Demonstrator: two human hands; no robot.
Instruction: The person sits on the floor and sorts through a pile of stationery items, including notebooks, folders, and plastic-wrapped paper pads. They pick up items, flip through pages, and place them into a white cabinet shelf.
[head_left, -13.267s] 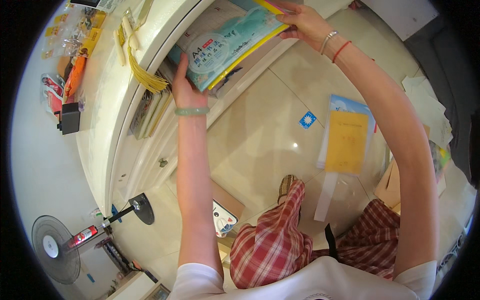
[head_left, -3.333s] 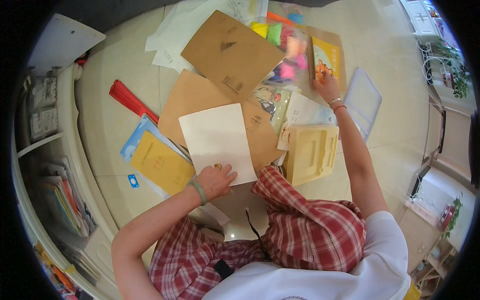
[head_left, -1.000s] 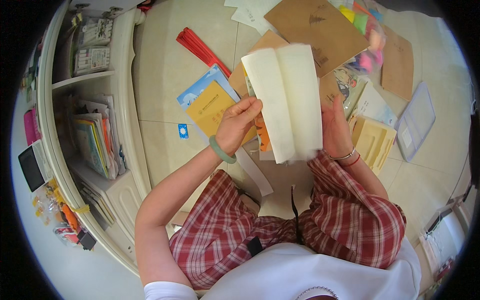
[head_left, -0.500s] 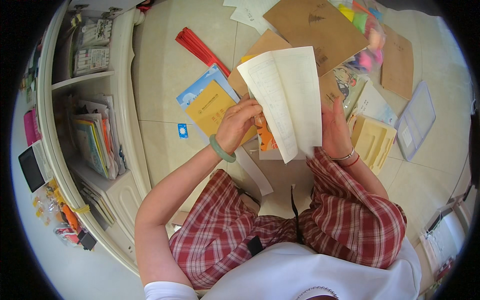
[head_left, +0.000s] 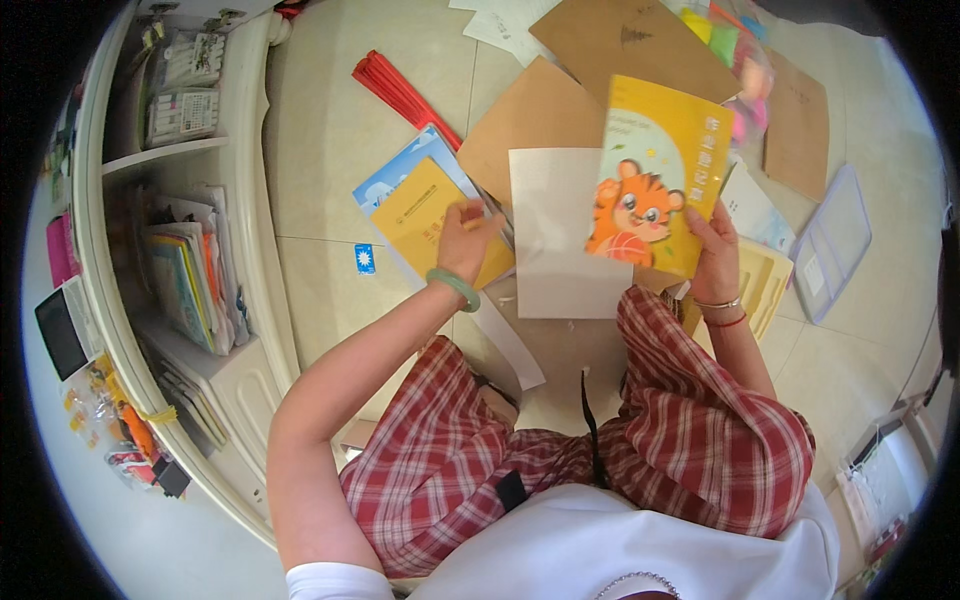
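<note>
Booklet (head_left: 650, 175) with a yellow cover and a cartoon tiger is held up over the floor by the right hand (head_left: 715, 250), whose fingers are clamped on its lower right edge. Just beside it on the left, a blank white sheet (head_left: 555, 235) lies flat on a brown envelope (head_left: 535, 115). The left hand (head_left: 465, 235) rests on a second yellow booklet (head_left: 430, 215) that lies on a blue one (head_left: 395, 175); its fingers look curled on the cover, though I cannot tell whether they grip it. The two hands are well apart, with the white sheet between them. A bundle of red strips (head_left: 395, 90) lies farther off on the tiled floor (head_left: 320, 150). To the right sit a clear plastic folder (head_left: 835, 250) and more brown envelopes. A white shelf (head_left: 170, 150) packed with books stands on the left.
</note>
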